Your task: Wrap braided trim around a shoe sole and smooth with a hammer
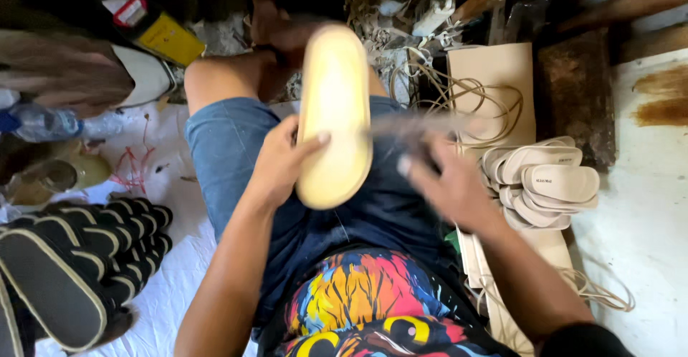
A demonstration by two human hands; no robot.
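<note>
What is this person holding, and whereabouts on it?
The left hand grips a pale yellow shoe sole by its lower left edge. The right hand is motion-blurred; what it holds cannot be told.

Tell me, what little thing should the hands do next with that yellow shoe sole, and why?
Probably bring the right hand a bit closer to the pale yellow sole. The left hand steadies that sole on the lap, thumb across its face. The right hand is beside it, blurred, holding something thin that is too smeared to identify. Its tip points at the sole's edge, so meeting that edge seems likeliest.
</note>
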